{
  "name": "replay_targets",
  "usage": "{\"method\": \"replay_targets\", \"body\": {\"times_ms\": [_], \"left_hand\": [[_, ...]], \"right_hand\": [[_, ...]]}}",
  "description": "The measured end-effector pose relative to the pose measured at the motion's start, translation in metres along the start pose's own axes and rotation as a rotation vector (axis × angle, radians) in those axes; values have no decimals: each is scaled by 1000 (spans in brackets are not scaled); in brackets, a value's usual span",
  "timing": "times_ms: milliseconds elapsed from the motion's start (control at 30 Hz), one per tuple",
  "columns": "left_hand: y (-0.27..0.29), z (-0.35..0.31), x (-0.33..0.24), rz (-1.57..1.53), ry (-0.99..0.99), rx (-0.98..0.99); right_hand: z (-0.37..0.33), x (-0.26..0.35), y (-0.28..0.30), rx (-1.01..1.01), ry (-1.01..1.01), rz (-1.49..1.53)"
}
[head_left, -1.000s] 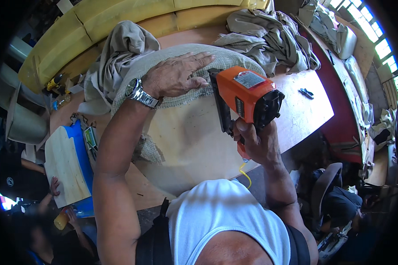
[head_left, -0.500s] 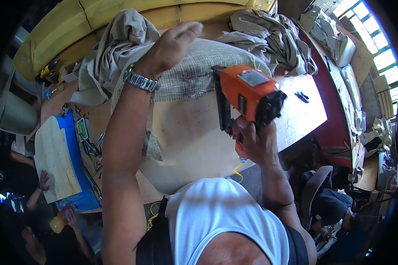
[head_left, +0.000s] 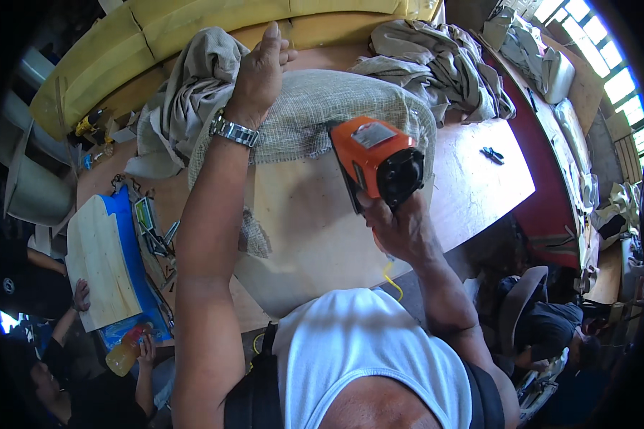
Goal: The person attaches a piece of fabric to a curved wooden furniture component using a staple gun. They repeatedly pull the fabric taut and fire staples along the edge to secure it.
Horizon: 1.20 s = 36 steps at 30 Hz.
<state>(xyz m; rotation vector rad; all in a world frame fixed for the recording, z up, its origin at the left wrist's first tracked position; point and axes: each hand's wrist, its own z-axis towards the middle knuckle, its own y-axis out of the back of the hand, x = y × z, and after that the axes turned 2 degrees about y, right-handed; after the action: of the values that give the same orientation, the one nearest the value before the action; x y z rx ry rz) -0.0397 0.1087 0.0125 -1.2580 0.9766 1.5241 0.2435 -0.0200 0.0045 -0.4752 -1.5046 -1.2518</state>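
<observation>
My right hand point(head_left: 401, 225) is wrapped round the handle of an orange and black nail gun point(head_left: 379, 154). The tool's nose points away from me, at the near edge of a woven beige fabric point(head_left: 322, 100). That fabric covers the far part of a curved, pale wooden panel point(head_left: 300, 204); whether the nose touches it is hidden. Up at the fabric's far left is my left hand point(head_left: 261, 82), thumb raised and apart from the partly bent fingers, with nothing visible in it. A metal watch point(head_left: 234, 132) circles that wrist.
Crumpled grey cloths point(head_left: 436, 68) lie on the worktable's far side, before a yellow foam piece point(head_left: 215, 18). Black pliers point(head_left: 491, 155) rest at right. Left are hand tools point(head_left: 150, 222) and a wooden board point(head_left: 100, 257), touched by another person's hand point(head_left: 81, 294). A yellow hose point(head_left: 392, 282) hangs below.
My right hand has brought the nail gun left and slightly down, toward the fabric edge. My left hand has turned from stretched flat to upright with bent fingers.
</observation>
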Motion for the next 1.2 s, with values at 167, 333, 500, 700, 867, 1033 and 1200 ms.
{"method": "replay_targets", "body": {"times_ms": [167, 333, 500, 700, 867, 1033, 1200], "left_hand": [[-5, 12, 16, 290, -143, -30], [-6, -5, -3, 842, -121, 248], [-44, 15, -25, 1010, 35, 556], [-94, 76, -19, 1063, 62, 805], [-125, 135, 9, 1188, 121, 800], [-127, 177, 64, 1294, 67, 930], [-153, 184, 88, 1130, 71, 1009]], "right_hand": [[-40, -18, 21, 42, -194, 32], [-102, -64, 74, 94, -381, -111], [-135, -120, 111, 54, -341, 14], [-154, -186, 93, 145, -391, 96], [-161, -204, 91, 183, -435, 107], [-157, -188, 98, 194, -530, 131], [-151, -166, 103, 185, -578, 152]]}}
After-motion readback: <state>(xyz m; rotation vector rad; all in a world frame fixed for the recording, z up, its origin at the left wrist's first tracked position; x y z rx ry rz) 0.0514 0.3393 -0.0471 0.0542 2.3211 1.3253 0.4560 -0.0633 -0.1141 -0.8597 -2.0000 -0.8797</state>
